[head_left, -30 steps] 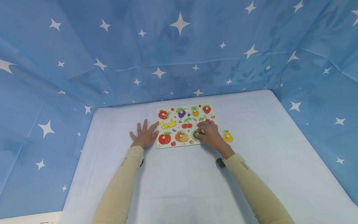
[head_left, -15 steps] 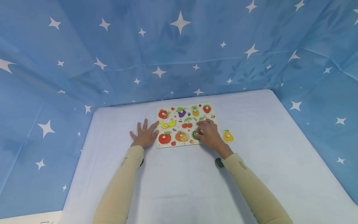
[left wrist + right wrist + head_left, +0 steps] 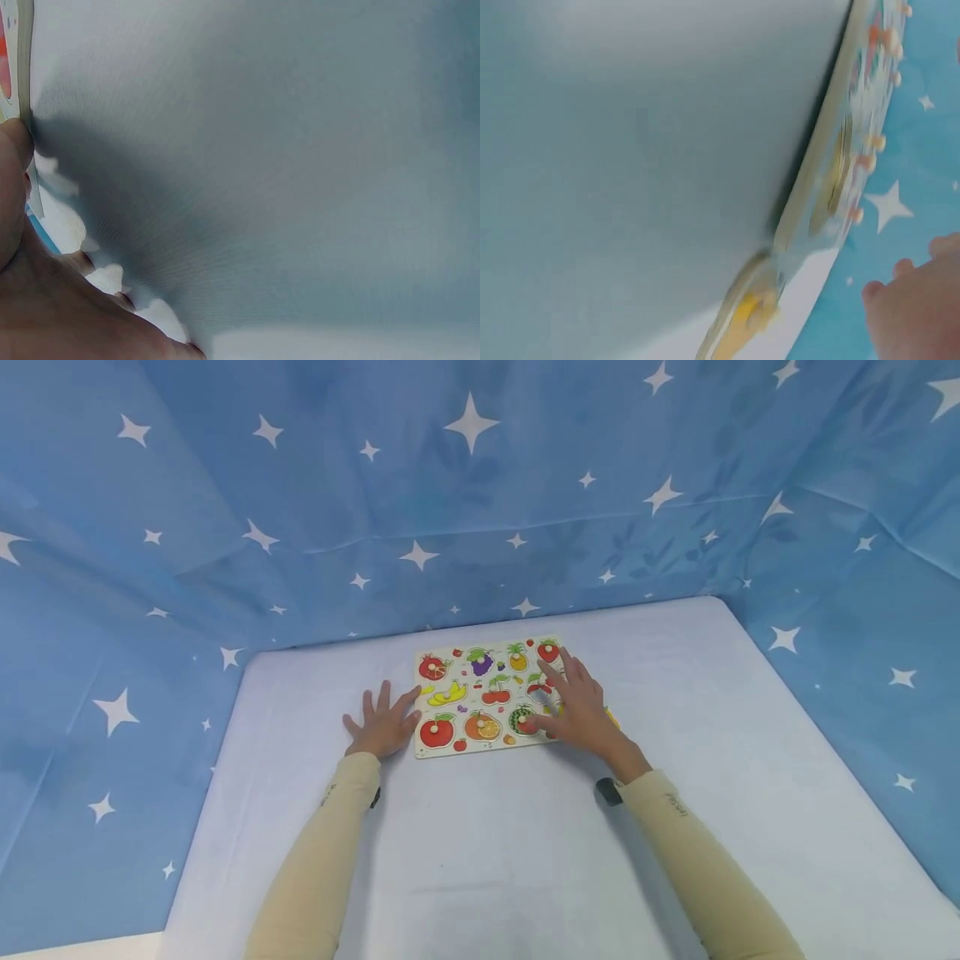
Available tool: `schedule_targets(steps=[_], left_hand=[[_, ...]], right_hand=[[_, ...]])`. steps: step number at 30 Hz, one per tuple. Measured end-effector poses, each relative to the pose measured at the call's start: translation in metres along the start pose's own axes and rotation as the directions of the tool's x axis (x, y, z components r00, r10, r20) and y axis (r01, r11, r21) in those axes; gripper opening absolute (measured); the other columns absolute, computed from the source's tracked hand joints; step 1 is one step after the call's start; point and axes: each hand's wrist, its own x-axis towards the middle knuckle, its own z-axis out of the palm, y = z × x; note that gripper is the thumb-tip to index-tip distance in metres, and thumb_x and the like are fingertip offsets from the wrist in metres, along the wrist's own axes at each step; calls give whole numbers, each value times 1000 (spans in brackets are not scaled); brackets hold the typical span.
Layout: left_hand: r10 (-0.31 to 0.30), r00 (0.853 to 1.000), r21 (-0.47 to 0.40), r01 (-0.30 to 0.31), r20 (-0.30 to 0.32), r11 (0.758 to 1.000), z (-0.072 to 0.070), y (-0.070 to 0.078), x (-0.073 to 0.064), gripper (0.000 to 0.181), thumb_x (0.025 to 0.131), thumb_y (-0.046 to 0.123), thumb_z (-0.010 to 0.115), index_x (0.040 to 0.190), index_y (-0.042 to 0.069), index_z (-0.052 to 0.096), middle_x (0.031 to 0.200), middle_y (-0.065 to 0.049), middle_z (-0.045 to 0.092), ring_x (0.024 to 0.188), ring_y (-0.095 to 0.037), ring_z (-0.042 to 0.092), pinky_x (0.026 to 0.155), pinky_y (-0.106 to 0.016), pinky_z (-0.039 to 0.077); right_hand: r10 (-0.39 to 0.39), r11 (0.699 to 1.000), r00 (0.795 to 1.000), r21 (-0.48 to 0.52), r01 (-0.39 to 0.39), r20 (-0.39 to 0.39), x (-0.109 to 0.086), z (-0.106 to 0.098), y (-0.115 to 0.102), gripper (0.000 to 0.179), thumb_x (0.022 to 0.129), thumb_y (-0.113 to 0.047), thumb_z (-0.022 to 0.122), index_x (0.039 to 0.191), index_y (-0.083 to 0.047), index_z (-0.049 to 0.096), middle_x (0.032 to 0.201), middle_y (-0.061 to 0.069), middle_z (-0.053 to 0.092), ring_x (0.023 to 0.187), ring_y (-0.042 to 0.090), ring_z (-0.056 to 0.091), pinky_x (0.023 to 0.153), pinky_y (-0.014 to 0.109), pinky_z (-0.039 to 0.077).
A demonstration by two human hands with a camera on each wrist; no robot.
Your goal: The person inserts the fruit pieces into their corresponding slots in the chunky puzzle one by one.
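A wooden fruit puzzle board (image 3: 424, 752) lies on the table, its fruit pieces fitted with small knobs. My left hand (image 3: 381, 728) rests with fingers spread beside the board's left side; in the left wrist view a digit touches the board's edge (image 3: 24, 67). My right hand (image 3: 585, 714), fingers apart and holding nothing, is over the board's right part. Its thumb is near the watermelon piece (image 3: 521, 721). A yellow pear piece (image 3: 742, 319) lies off the board at its right corner, mostly hidden behind the right hand in the head view.
A white cloth covers the table (image 3: 480, 843). Behind and at the sides hangs a blue curtain (image 3: 360, 485) with white stars. Several other pieces, such as the apple (image 3: 437, 732) and bananas (image 3: 447, 694), sit in the board.
My right hand has let go of the watermelon piece, spread its fingers and moved right, now covering most of the pear. The left hand stays at the board's edge. The head view shifts slightly.
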Motion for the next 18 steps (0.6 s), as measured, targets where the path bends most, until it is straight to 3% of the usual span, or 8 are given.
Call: schedule_targets(steps=[9,18], left_hand=[[3,1000,-3,-3,-1,1000,-1,-2,2,65,112,47,45,172,33,25,178,-18,-9,159,-51,-17,113,-84,-9],[8,1000,-1,-8,3,1000,1,-1,2,65,113,47,44,172,32,23,178,-18,-10,159,-51,-17,113,-84,-9]], right_hand=[[112,994,994,15,-111,-21,-8,-18,29,113,93,-34,84,174,-16,8,178,16,-12,162,46,4,119,79,12],[167,986,986,11,-167,-18,-24,-35,51,109,95,-31,82,173,-13,8,178,20,-9,160,51,7,116,82,13]])
